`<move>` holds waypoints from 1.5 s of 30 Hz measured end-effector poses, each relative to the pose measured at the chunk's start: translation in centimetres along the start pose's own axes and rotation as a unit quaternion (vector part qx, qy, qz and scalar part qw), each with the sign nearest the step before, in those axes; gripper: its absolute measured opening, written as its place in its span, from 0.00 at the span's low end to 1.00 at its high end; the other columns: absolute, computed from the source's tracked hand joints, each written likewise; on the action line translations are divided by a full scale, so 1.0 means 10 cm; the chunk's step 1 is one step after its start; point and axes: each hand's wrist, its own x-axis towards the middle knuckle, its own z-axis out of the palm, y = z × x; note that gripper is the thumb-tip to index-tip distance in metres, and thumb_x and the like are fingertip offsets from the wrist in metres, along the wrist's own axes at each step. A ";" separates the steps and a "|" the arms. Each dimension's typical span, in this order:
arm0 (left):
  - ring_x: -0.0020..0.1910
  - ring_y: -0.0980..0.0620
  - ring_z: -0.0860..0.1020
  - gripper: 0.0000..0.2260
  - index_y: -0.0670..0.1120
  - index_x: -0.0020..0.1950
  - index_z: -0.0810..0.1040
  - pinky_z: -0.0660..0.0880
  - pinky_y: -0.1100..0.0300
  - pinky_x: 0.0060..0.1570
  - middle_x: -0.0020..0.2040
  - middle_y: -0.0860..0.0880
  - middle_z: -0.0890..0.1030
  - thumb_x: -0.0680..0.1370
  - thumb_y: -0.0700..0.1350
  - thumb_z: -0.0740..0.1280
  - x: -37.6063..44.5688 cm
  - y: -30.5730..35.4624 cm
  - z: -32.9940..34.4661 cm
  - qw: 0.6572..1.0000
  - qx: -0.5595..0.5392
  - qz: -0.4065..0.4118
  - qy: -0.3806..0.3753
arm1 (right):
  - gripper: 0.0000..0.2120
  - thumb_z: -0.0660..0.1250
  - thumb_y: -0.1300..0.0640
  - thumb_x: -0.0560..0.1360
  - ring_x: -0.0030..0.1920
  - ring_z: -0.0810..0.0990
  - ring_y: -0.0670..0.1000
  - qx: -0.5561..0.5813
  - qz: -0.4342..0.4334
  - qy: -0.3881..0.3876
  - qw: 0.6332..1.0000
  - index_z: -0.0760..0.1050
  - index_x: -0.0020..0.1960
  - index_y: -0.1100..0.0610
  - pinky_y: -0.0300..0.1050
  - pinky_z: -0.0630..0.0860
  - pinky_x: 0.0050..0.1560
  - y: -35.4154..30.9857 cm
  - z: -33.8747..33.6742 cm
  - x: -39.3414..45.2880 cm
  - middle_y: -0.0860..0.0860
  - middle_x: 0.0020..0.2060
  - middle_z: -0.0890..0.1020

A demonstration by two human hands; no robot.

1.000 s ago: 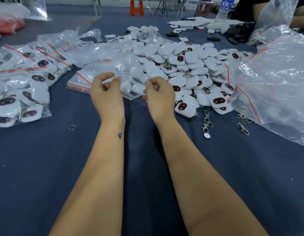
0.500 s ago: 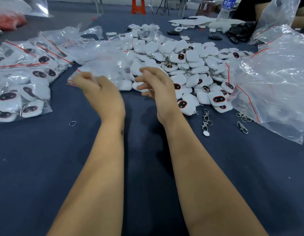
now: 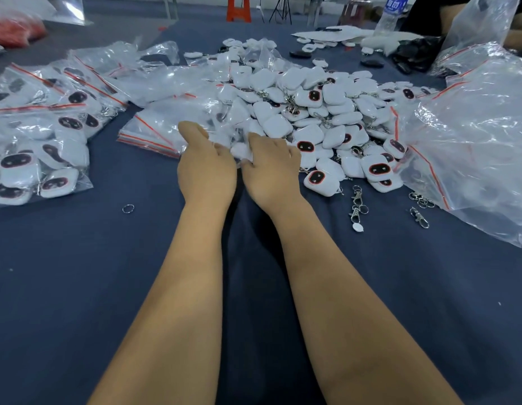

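Observation:
A big heap of white square keychain pieces [image 3: 312, 112], some showing a black face ringed in red, lies on the dark blue table [image 3: 78, 273]. My left hand [image 3: 205, 168] and my right hand [image 3: 272, 168] sit side by side at the heap's near edge, backs up and fingers curled down. Between them is a white keychain piece [image 3: 240, 150] under glinting clear plastic. My left hand grips a small clear bag there, and my right hand pinches the white piece. Both sets of fingertips are hidden.
A stack of empty red-striped zip bags [image 3: 154, 127] lies just left of my hands. Filled bags [image 3: 34, 135] cover the far left, and a large clear bag [image 3: 473, 135] lies at the right. Loose metal clasps [image 3: 357, 204] and a split ring [image 3: 128, 208] lie nearby. Another person's arm is at top right.
A second ago both hands pinched a clear bag; then my left hand swung left while my right reached into the heap. Now both hands are together again at the heap's edge.

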 end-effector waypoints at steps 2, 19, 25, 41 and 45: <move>0.41 0.46 0.71 0.15 0.47 0.49 0.64 0.67 0.53 0.38 0.46 0.48 0.78 0.67 0.31 0.52 -0.02 0.02 -0.03 1.000 -0.017 0.020 0.003 | 0.17 0.62 0.53 0.77 0.64 0.67 0.56 -0.022 0.006 0.001 1.000 0.71 0.66 0.54 0.51 0.56 0.63 0.00 0.00 -0.01 0.50 0.60 0.74; 0.49 0.50 0.74 0.26 0.48 0.69 0.71 0.65 0.67 0.44 0.64 0.45 0.70 0.72 0.37 0.68 0.11 -0.03 -0.02 0.998 -0.033 -0.041 0.046 | 0.14 0.57 0.59 0.82 0.53 0.77 0.52 0.355 0.124 0.091 0.922 0.76 0.63 0.59 0.45 0.73 0.56 -0.06 -0.14 -0.02 0.52 0.52 0.81; 0.54 0.47 0.77 0.19 0.49 0.61 0.79 0.71 0.59 0.47 0.59 0.45 0.76 0.72 0.36 0.67 0.06 -0.04 0.02 1.000 0.007 0.011 -0.023 | 0.07 0.64 0.66 0.79 0.35 0.81 0.47 0.663 0.173 0.049 0.726 0.76 0.54 0.59 0.36 0.75 0.35 -0.07 -0.24 0.01 0.55 0.44 0.82; 0.39 0.52 0.80 0.16 0.45 0.52 0.85 0.80 0.54 0.47 0.43 0.47 0.85 0.73 0.34 0.61 0.03 0.12 -0.01 0.946 -0.302 -0.095 -0.072 | 0.10 0.65 0.71 0.76 0.41 0.83 0.51 0.626 0.161 -0.013 0.763 0.74 0.54 0.59 0.47 0.80 0.47 -0.01 -0.09 0.02 0.54 0.40 0.84; 0.34 0.54 0.78 0.10 0.45 0.48 0.85 0.77 0.62 0.35 0.34 0.50 0.82 0.75 0.36 0.65 0.00 0.15 0.03 0.937 -0.322 -0.101 -0.096 | 0.14 0.65 0.71 0.75 0.36 0.82 0.47 0.627 0.165 -0.002 0.762 0.73 0.58 0.60 0.41 0.79 0.41 -0.01 -0.08 0.01 0.50 0.34 0.84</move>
